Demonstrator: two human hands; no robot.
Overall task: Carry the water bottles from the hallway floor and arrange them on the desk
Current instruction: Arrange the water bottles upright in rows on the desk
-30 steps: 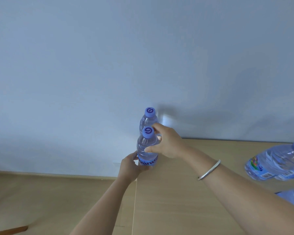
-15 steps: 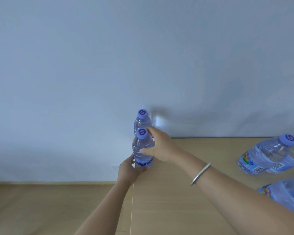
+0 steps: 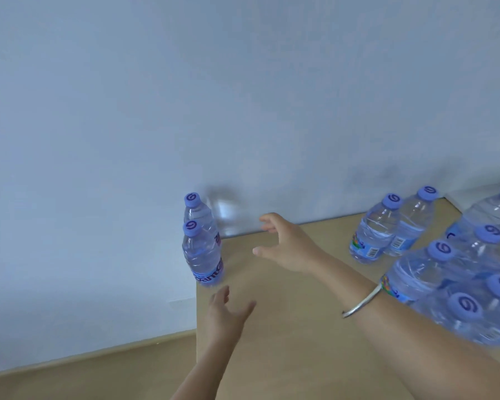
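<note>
Standing free, no grip: neither hand holds anything at this moment.
Right hand (image 3: 289,246): fingers and thumb spread in a loose C, hovering above the desk; the span looks bottle-wide.
Left hand (image 3: 225,313): fingers relaxed and slightly parted, low over the desk near its left edge, touching nothing that I can see.
Front bottle (image 3: 202,255): upright, just beyond the left hand's fingertips and left of the right hand's open span; clear of both.
Rear bottle (image 3: 198,212): upright directly behind the front one, seemingly touching it, close against the wall (image 3: 127,111).
Why there: the pair sits tucked into the desk's far-left corner, likely to start a tidy row and leave working room to the right of the hands.
Desk (image 3: 286,356): pale wood top; bare patch lies under and between the hands.
Other pair (image 3: 393,226): two upright bottles, well to the right of the right hand, near the wall.
Bottle cluster (image 3: 459,290): several bottles packed tight beside the right forearm, blurred; wrapping cannot be told.
Bangle (image 3: 361,303): on the right wrist.
Judgement: corner pair looks placed; the cluster probably still wants arranging.
</note>
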